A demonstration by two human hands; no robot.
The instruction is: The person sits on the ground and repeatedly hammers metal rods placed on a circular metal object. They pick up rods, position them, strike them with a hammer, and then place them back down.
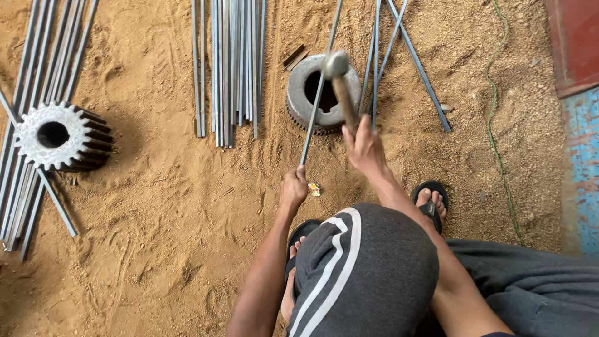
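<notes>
My left hand grips the thin grey steel rod lying across the grey gear ring, my right hand clenches the wooden-handled hammer; a skewed blow could glance toward my fingers.

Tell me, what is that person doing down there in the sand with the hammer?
A person squats on sandy ground. The left hand grips one thin grey metal rod, which lies across a heavy grey toothed gear wheel set in the sand. The right hand holds a wooden-handled hammer raised over that gear. More thin rods lie in a bundle nearby, and a second, white-faced gear sits to the left on another pile of rods.
</notes>
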